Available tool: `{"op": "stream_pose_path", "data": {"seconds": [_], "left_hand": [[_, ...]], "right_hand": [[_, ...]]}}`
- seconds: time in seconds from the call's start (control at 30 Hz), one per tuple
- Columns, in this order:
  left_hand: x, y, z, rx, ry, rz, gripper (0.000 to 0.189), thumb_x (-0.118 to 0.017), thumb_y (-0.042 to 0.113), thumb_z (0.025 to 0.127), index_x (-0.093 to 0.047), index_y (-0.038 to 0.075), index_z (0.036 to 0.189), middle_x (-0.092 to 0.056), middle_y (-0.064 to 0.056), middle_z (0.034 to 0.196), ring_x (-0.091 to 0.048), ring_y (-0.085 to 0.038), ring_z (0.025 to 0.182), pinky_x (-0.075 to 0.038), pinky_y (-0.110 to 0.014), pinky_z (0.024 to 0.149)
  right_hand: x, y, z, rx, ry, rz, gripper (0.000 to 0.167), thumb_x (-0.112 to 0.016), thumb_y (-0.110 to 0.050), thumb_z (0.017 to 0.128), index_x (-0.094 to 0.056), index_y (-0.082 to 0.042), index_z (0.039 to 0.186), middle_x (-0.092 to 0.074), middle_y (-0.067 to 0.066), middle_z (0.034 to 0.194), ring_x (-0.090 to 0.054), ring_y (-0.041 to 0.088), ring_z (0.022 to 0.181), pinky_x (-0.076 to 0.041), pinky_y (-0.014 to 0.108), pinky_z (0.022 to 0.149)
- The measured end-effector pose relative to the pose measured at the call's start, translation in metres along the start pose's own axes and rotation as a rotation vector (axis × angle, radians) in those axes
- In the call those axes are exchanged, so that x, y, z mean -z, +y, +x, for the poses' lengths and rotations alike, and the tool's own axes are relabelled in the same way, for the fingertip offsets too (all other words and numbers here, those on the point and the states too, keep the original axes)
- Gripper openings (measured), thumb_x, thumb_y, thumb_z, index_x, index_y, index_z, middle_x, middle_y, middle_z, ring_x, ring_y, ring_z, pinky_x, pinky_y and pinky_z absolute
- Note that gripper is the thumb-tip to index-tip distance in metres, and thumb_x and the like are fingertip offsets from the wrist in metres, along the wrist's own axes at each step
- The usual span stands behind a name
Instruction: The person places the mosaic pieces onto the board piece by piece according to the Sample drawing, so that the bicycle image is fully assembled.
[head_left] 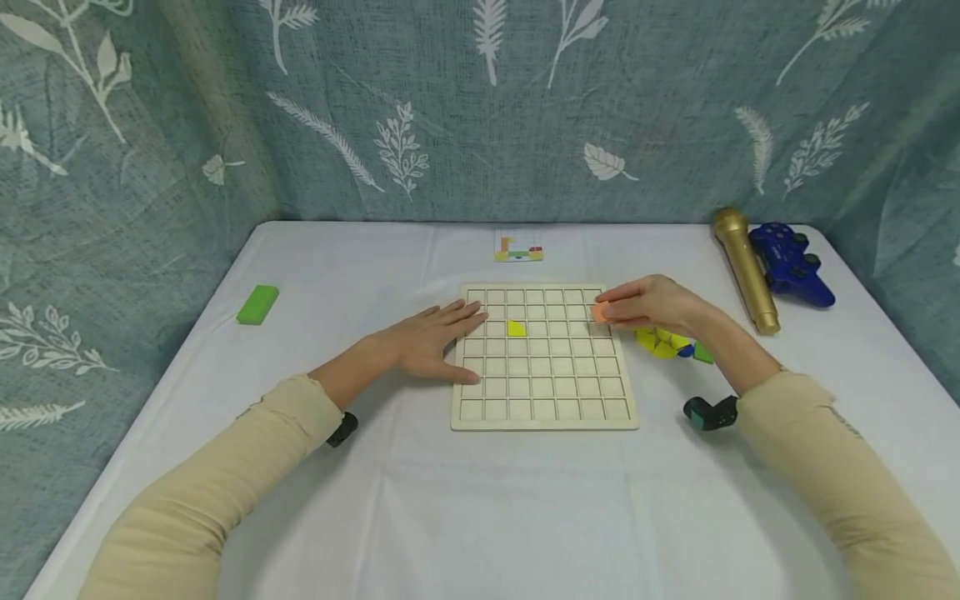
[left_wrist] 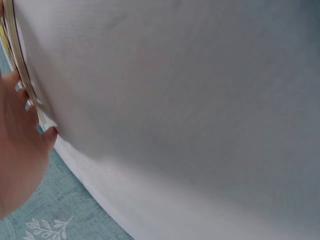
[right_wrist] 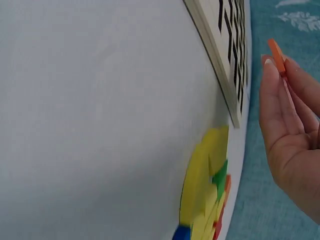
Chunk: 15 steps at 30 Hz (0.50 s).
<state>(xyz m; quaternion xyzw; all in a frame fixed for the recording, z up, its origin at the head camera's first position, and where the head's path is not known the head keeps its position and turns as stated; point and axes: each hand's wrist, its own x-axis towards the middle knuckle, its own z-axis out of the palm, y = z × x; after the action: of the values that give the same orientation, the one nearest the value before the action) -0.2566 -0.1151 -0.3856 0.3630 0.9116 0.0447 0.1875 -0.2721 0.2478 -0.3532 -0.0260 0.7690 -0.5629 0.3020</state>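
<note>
A pale wooden grid board [head_left: 543, 412] lies on the white table, with one yellow quarter-round tile [head_left: 516, 328] in a cell toward its upper left. My left hand [head_left: 427, 342] rests on the board's left edge, fingers and thumb spread. Over the upper right of the board, my right hand [head_left: 654, 302] pinches an orange tile [right_wrist: 278, 57] between thumb and fingertips. The right wrist view shows that tile raised above the board. Right of the board, partly under the right forearm, lies a pile of yellow, blue and green tiles [head_left: 663, 342]; red and orange pieces also show in the right wrist view.
A small printed pattern card [head_left: 518, 247] lies behind the board. Far right are a gold microphone-shaped object [head_left: 747, 271] and a blue game controller [head_left: 792, 263]. On the left sits a green block [head_left: 258, 305]. A patterned curtain [head_left: 480, 108] hangs behind the table.
</note>
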Motion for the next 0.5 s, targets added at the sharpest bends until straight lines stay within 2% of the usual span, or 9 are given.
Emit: {"op": "stream_pose_path", "data": {"seconds": [0.13, 0.33, 0.5], "left_hand": [[0.0, 0.001, -0.001, -0.003, 0.009, -0.012, 0.102, -0.047, 0.075, 0.082, -0.004, 0.019, 0.155, 0.004, -0.001, 0.159, 0.006, -0.02, 0.144, -0.004, -0.045, 0.115], [-0.001, 0.001, -0.001, 0.005, 0.006, -0.016, 0.101, -0.047, 0.074, 0.083, -0.003, 0.02, 0.155, 0.005, 0.001, 0.159, 0.007, -0.019, 0.144, -0.003, -0.044, 0.115], [-0.002, 0.0, -0.001, 0.001, 0.017, -0.015, 0.101, -0.048, 0.074, 0.083, -0.003, 0.02, 0.155, 0.005, 0.001, 0.159, 0.007, -0.019, 0.144, -0.003, -0.043, 0.115]], "right_hand": [[-0.015, -0.004, 0.01, 0.001, -0.002, 0.001, 0.046, -0.063, -0.006, 0.093, -0.05, 0.007, 0.134, -0.065, 0.007, 0.11, -0.066, 0.016, 0.095, -0.05, 0.032, 0.088], [-0.036, -0.006, 0.025, 0.006, 0.041, -0.029, 0.041, -0.067, -0.01, 0.091, -0.057, 0.004, 0.128, -0.068, 0.007, 0.102, -0.067, 0.015, 0.082, -0.055, 0.028, 0.077], [-0.051, -0.01, 0.031, 0.032, 0.046, -0.068, 0.038, -0.066, -0.011, 0.091, -0.059, 0.003, 0.125, -0.069, 0.009, 0.1, -0.068, 0.015, 0.079, -0.056, 0.028, 0.072]]}}
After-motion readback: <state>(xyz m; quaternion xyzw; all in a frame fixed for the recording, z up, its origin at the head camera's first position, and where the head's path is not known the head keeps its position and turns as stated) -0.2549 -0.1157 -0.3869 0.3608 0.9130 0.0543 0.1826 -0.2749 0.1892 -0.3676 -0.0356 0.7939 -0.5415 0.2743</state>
